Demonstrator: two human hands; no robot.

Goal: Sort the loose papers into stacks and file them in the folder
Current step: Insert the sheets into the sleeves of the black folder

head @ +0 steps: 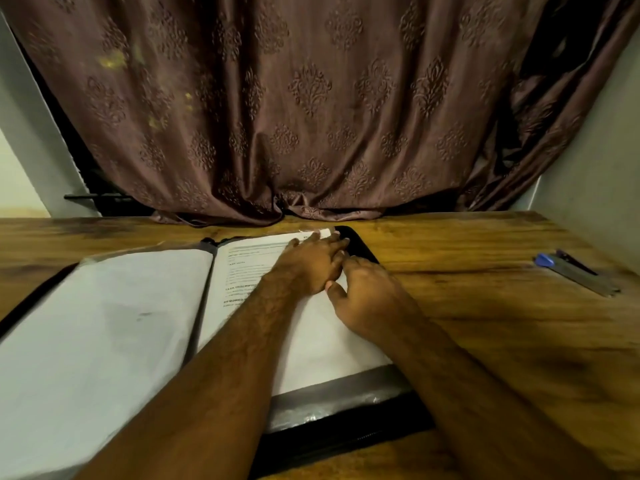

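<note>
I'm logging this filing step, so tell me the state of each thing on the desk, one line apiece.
Folder: lying open flat on the table.
Printed paper: on the folder's right half, under both hands.
Left page: blank side up, lying flat.
Left hand: fingers straight, pressing the paper's far corner.
Right hand: resting on the paper's right edge.
Pens: lying untouched at the right.
Curtain: drawn shut.

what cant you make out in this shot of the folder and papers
Head view only:
- Printed sheet in the folder: the text is too blurred and small to read, and the left hand and forearm cover much of it.
- Right hand: fingertips point away, so any pinch is unclear.
- Left pages: cut off by the frame edge.
- Pens on the table: blurred; number unclear.
</note>
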